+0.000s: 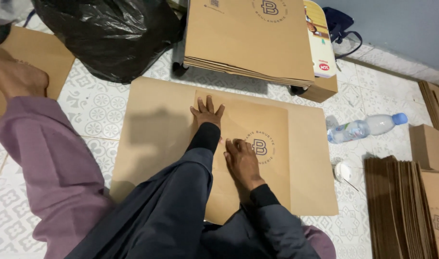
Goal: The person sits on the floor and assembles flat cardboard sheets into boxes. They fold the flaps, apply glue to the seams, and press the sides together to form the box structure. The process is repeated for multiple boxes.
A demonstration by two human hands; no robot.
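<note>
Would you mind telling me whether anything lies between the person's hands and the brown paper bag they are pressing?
Nothing visible: the left hand and right hand both rest flat directly on the paper bag.

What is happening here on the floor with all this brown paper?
A person sitting on a tiled floor presses both hands flat on a brown paper bag with a round printed mark. The left hand is near the bag's top left corner, the right hand nearer its middle. The bag lies on a larger brown sheet. A stack of similar bags sits ahead, a black plastic sack to the left, a water bottle to the right.
</note>
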